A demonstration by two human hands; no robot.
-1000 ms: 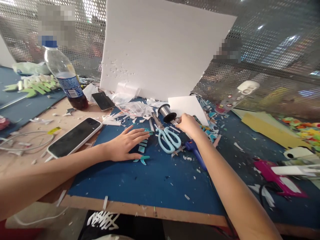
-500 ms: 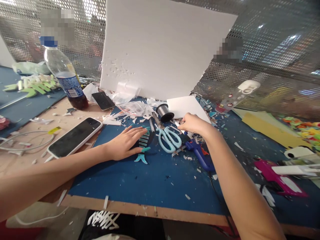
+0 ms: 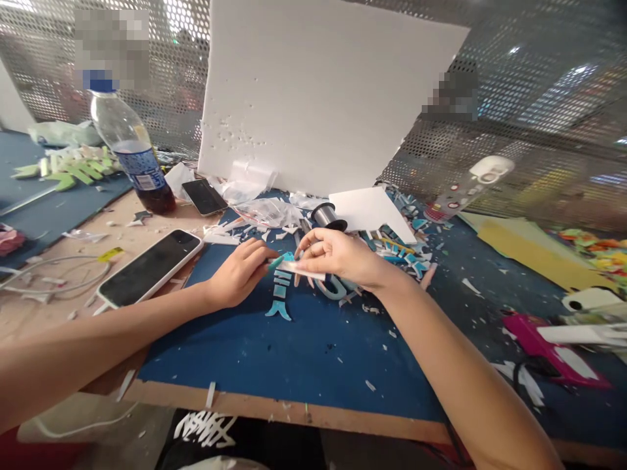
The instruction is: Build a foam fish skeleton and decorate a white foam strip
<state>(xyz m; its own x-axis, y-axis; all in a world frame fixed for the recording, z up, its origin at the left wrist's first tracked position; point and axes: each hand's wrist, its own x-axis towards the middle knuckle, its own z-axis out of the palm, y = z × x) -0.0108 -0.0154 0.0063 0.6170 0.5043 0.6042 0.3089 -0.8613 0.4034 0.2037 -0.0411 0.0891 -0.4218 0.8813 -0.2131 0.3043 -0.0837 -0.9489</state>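
A slim white pen-like stick (image 3: 308, 271) lies crosswise between my hands, above the fish shape. My right hand (image 3: 337, 254) is closed on it, its fingers pinching the stick from the right. With fingers curled, my left hand (image 3: 242, 274) grips the stick's left end, partly hidden by the fingertips. Just below, on the blue mat, lies a flat light-blue fishbone-shaped cutout (image 3: 279, 308) with striped ribs and a forked tail; the hands cover part of its head. Light-blue scissors (image 3: 330, 288) show only in part beneath my right hand.
A wire spool (image 3: 329, 217) and a white sheet (image 3: 372, 210) sit behind my right hand. A phone (image 3: 149, 267), cola bottle (image 3: 140, 163) and cable stand left. Scraps litter the blue mat (image 3: 294, 365). A white foam board (image 3: 313, 91) rises behind; a magenta tool (image 3: 553, 349) lies right.
My right hand has come left from beside the scissors, bringing the white stick over the fish shape. My left hand has lifted off the fish shape and curled onto the stick's end.
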